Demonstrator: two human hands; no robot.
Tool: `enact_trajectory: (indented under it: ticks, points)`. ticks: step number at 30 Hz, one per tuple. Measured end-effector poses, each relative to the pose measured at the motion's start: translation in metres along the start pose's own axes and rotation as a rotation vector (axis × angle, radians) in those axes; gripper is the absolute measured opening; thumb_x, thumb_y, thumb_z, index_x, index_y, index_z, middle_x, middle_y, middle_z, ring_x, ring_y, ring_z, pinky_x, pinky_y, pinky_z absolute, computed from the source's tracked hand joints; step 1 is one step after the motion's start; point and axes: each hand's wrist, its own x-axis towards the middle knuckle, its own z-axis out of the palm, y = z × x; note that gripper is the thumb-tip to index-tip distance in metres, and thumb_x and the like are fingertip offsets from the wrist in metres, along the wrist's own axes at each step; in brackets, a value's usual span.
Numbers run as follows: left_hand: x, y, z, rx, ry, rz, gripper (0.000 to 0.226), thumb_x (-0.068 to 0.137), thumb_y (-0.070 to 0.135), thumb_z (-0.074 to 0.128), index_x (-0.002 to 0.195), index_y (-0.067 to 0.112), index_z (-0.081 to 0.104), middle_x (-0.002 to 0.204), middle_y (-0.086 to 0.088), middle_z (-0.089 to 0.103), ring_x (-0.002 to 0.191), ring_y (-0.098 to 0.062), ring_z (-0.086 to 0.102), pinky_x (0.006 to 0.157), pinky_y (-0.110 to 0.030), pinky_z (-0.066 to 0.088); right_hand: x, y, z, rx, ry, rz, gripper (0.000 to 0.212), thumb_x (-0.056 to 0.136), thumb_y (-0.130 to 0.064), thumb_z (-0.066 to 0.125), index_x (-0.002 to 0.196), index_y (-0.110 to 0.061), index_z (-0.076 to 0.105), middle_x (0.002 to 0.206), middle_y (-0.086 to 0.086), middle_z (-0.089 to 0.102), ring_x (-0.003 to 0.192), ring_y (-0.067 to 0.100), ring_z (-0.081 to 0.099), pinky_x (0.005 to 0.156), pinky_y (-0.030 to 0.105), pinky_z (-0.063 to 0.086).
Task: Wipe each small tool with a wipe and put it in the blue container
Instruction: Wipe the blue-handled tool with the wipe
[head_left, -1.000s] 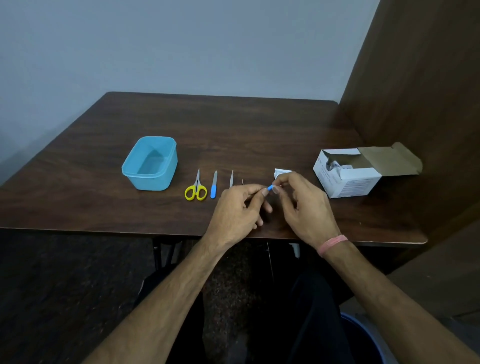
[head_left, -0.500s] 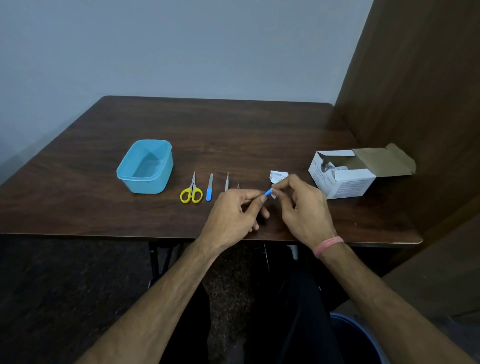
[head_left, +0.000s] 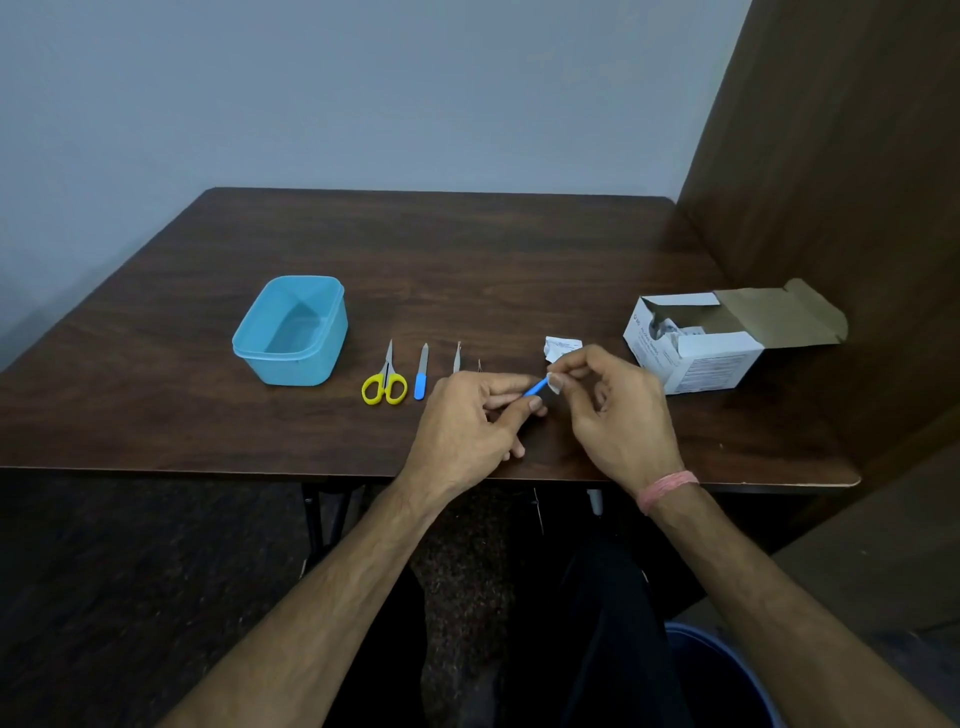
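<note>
Small tools, a wipe and a blue container on a wooden table.

An open, empty blue container (head_left: 291, 332) sits left. Right of it lie yellow-handled scissors (head_left: 385, 382), a blue-handled file (head_left: 421, 372) and tweezers (head_left: 456, 357). A blue tool (head_left: 536, 387) and white wipe (head_left: 554, 382) are held in the hands.

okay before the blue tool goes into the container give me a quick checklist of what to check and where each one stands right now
1. Tool held: ok. The left hand pinches the blue tool.
2. Wipe on tool: ok. The right hand pinches the wipe at the tool's tip.
3. Whole tool wiped: cannot tell; most of it is hidden in the left grip.
4. Container open and upright: ok, with nothing seen inside.
5. Path to the container: not ok for a low sweep. The scissors, file and tweezers lie between, so lift over them.
</note>
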Motion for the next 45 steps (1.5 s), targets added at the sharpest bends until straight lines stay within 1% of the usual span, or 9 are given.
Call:
enact_trajectory:
  ticks: [3, 6, 9, 13, 24, 29, 39, 41, 45]
  points:
    - [0.001, -0.003, 0.001, -0.018, 0.016, -0.012, 0.023, 0.107, 0.017, 0.076, 0.127, 0.022, 0.086, 0.105, 0.014, 0.087, 0.056, -0.017, 0.076, 0.055, -0.027, 0.059, -0.002, -0.001, 0.0, 0.002, -0.028, -0.045, 0.009, 0.098, -0.013, 0.08, 0.1, -0.022, 0.081, 0.079, -0.021, 0.068, 0.059, -0.003, 0.058, 0.055, 0.009, 0.035]
    - [0.002, -0.004, 0.002, -0.019, 0.046, -0.033, 0.023, 0.105, 0.018, 0.079, 0.127, 0.02, 0.086, 0.11, 0.015, 0.086, 0.058, -0.018, 0.078, 0.055, -0.026, 0.059, 0.0, 0.001, 0.0, -0.006, -0.003, 0.009, 0.008, 0.099, -0.019, 0.079, 0.102, -0.027, 0.079, 0.082, -0.021, 0.068, 0.055, 0.008, 0.055, 0.055, 0.011, 0.033]
    - [0.001, -0.004, 0.003, -0.042, 0.047, -0.034, 0.023, 0.105, 0.016, 0.079, 0.126, 0.019, 0.086, 0.112, 0.013, 0.086, 0.06, -0.018, 0.079, 0.056, -0.026, 0.06, -0.001, -0.002, 0.0, -0.011, -0.044, -0.044, 0.007, 0.1, -0.019, 0.079, 0.103, -0.025, 0.08, 0.085, -0.024, 0.067, 0.056, 0.008, 0.055, 0.055, 0.011, 0.035]
    - [0.001, -0.004, 0.004, -0.071, 0.077, -0.041, 0.022, 0.104, 0.014, 0.08, 0.125, 0.02, 0.086, 0.112, 0.012, 0.087, 0.063, -0.019, 0.081, 0.056, -0.029, 0.062, 0.0, 0.001, 0.001, 0.021, 0.002, 0.008, 0.006, 0.099, -0.021, 0.079, 0.101, -0.026, 0.08, 0.079, -0.021, 0.066, 0.051, 0.011, 0.051, 0.054, 0.011, 0.033]
    - [0.003, -0.007, 0.008, -0.111, 0.114, -0.038, 0.022, 0.105, 0.014, 0.079, 0.124, 0.022, 0.086, 0.107, 0.008, 0.087, 0.07, -0.019, 0.083, 0.051, -0.028, 0.061, -0.001, 0.0, 0.0, 0.054, 0.007, -0.036, 0.005, 0.098, -0.018, 0.082, 0.101, -0.022, 0.083, 0.072, -0.039, 0.063, 0.048, 0.01, 0.049, 0.053, 0.01, 0.033]
    - [0.004, -0.009, 0.008, -0.139, 0.134, -0.051, 0.023, 0.104, 0.01, 0.079, 0.124, 0.021, 0.085, 0.104, 0.008, 0.087, 0.071, -0.02, 0.084, 0.05, -0.028, 0.061, 0.001, 0.006, 0.001, 0.086, 0.091, 0.081, 0.006, 0.097, -0.021, 0.084, 0.097, -0.026, 0.082, 0.079, -0.017, 0.075, 0.049, 0.009, 0.05, 0.055, 0.012, 0.036]
    - [0.002, -0.006, 0.007, -0.154, 0.139, -0.05, 0.023, 0.103, 0.007, 0.079, 0.121, 0.02, 0.086, 0.103, 0.009, 0.087, 0.068, -0.021, 0.083, 0.052, -0.031, 0.064, 0.002, 0.004, 0.0, 0.155, 0.082, 0.137, 0.007, 0.097, -0.018, 0.083, 0.095, -0.024, 0.081, 0.08, -0.012, 0.077, 0.05, 0.005, 0.051, 0.055, 0.012, 0.038]
    - [0.002, -0.006, 0.006, -0.167, 0.138, -0.053, 0.022, 0.103, 0.008, 0.079, 0.12, 0.02, 0.086, 0.104, 0.008, 0.087, 0.067, -0.023, 0.082, 0.052, -0.03, 0.063, 0.004, 0.006, 0.0, 0.154, 0.107, 0.169, 0.008, 0.097, -0.021, 0.084, 0.094, -0.027, 0.08, 0.08, -0.013, 0.077, 0.052, 0.005, 0.054, 0.056, 0.016, 0.043]
    - [0.003, -0.003, 0.007, -0.134, 0.16, -0.077, 0.022, 0.105, 0.011, 0.079, 0.126, 0.014, 0.084, 0.108, 0.005, 0.086, 0.067, -0.02, 0.083, 0.051, -0.03, 0.064, 0.008, 0.016, -0.002, 0.283, 0.227, 0.266, 0.005, 0.1, -0.028, 0.081, 0.097, -0.03, 0.078, 0.087, -0.009, 0.077, 0.073, 0.015, 0.071, 0.07, 0.044, 0.063]
